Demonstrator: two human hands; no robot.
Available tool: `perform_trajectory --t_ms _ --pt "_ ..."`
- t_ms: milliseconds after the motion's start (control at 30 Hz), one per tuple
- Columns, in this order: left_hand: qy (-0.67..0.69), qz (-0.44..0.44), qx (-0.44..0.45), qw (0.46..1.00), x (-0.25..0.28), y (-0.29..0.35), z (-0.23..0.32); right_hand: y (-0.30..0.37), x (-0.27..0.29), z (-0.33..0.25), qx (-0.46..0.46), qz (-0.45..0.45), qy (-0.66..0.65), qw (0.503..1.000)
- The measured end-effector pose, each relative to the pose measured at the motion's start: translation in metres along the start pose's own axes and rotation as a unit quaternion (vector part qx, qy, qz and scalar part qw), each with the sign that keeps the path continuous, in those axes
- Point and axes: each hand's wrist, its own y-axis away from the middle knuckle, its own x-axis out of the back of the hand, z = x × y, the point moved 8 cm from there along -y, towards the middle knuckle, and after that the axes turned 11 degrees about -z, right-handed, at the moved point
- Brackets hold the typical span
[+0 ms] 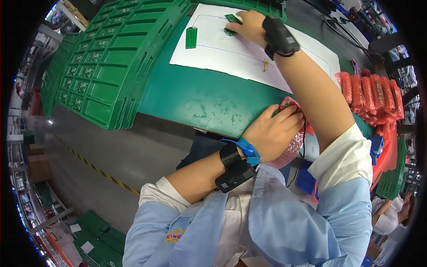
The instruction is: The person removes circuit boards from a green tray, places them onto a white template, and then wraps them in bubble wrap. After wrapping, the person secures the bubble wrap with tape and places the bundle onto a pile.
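Green boards are lying at the right hand, its grip curving part-open, hold unclear; left hand is clutching bubble wrap at the table edge.

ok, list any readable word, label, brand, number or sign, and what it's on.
Light-blue jacket: red-and-yellow chest lettering, not copied out.
Black left-wrist device: white print, too small to read.
Black right-wrist device: marks too small.
White sheet: yellow mark, no legible letters.
Green bins: white slips, too small.
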Motion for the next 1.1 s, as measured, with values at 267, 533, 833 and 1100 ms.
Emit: perform_trajectory --t_ms 267,533,833,1100 --pt "0.015 0.015 -0.012 1.0 0.001 0.001 0.003 0.075 0.051 0.019 0.032 0.061 -0.183 0.981" --pt "0.027 0.014 0.001 1.0 0.005 -0.003 0.001 0.289 0.035 0.054 -0.115 0.025 -0.477 0.871" --pt "0.039 0.034 -0.004 0.999 0.002 0.004 -0.001 0.302 0.009 0.05 -0.19 0.048 -0.418 0.887" --pt "0.011 0.036 0.004 0.999 0.008 0.001 -0.002 0.296 0.027 0.031 -0.169 0.056 -0.113 0.977"
